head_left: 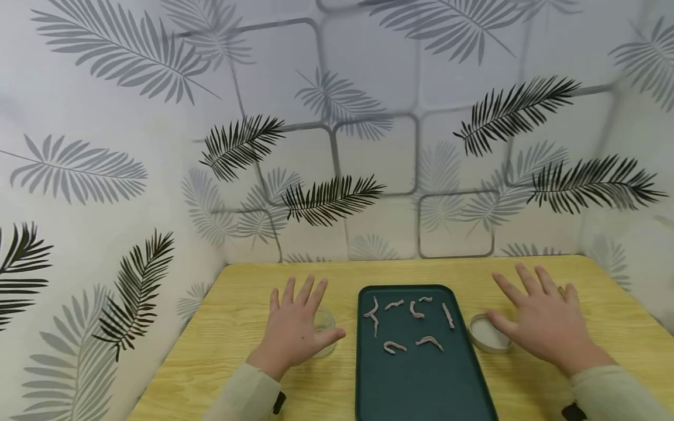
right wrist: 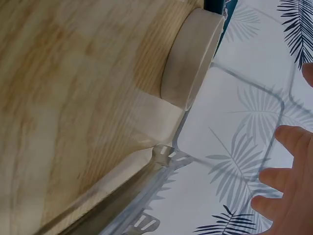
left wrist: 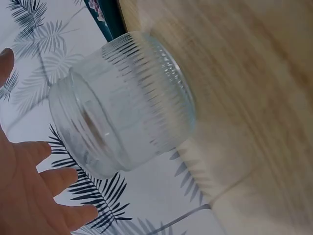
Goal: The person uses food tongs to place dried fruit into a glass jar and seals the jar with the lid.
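My left hand (head_left: 295, 330), fingers spread, hovers over a clear glass jar (left wrist: 122, 103) that stands upright with its mouth uncovered. The left wrist view shows the fingers apart from the glass. On the other side, my right hand (head_left: 553, 324) is also spread and holds nothing. Nearest to it are a shallow round lid (right wrist: 190, 58) and metal tongs (right wrist: 164, 154) with slotted tips, mostly hidden under the hand in the head view. Between the hands lies a dark green tray (head_left: 421, 386) bearing several thin, pinkish-grey strips (head_left: 447, 316), some curled; what they are I cannot tell.
Everything stands on a yellow wood-grain table (head_left: 210, 362). A white wall (head_left: 368, 234) with a leaf pattern rises behind the table's back edge and along the left side. The strips lie in the far half of the tray.
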`<state>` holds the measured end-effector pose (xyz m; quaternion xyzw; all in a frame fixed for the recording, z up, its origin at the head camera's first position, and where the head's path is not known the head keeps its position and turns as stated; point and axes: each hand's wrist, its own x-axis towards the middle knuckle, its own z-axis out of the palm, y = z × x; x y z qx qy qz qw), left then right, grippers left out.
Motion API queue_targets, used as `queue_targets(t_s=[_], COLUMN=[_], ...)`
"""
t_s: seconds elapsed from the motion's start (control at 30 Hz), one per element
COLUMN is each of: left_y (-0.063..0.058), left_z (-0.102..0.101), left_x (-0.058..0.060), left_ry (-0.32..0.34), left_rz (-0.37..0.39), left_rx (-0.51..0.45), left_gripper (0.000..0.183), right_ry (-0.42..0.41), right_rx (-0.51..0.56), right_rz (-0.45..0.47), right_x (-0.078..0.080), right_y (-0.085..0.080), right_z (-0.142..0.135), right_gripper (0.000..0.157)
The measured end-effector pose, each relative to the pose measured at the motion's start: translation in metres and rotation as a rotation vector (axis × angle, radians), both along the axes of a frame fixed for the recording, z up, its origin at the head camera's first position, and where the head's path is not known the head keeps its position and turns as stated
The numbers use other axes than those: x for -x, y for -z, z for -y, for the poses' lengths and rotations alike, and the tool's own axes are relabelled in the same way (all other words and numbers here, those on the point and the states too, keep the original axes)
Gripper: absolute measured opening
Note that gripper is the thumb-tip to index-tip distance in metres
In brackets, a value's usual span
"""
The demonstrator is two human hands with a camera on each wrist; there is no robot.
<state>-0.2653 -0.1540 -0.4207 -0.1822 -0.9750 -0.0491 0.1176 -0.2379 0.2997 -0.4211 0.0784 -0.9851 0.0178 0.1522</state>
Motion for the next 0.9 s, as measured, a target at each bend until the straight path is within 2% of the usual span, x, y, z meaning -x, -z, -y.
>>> queue_targets(t_s=[0.2,0.4,0.5,0.63,0.8,0.9], left_y=[0.008,0.015,0.018,0.022,0.028,0.033], left_z=[0.004,0.011,0.017,0.021,0.026,0.029], left_x=[-0.001,0.001,0.005,0.010,0.012,0.013], left_ry=[0.007,-0.042,-0.058,-0.047,-0.019,-0.019], left_rz=[0.048,0.142,0.199,0.308,0.504,0.583], left_rx=[-0.107,-0.223,-0.311,-0.485,-0.720,-0.810], left_gripper=[0.107,0.108,0.112,0.115,0.117,0.117], right_ry=[0.011,0.027,0.042,0.063,0.095,0.100], right_rx=[0.024,0.069,0.081,0.089,0.144,0.180], right_rz=[0.029,0.114,0.158,0.205,0.286,0.320], right_x=[-0.002,-0.002,0.001,0.004,0.005,0.005], right_y=[0.005,0.008,0.013,0.021,0.026,0.027], right_z=[-0.010,-0.021,-0.032,-0.048,-0.062,-0.067], right_gripper=[0.083,0.081,0.081,0.082,0.090,0.096])
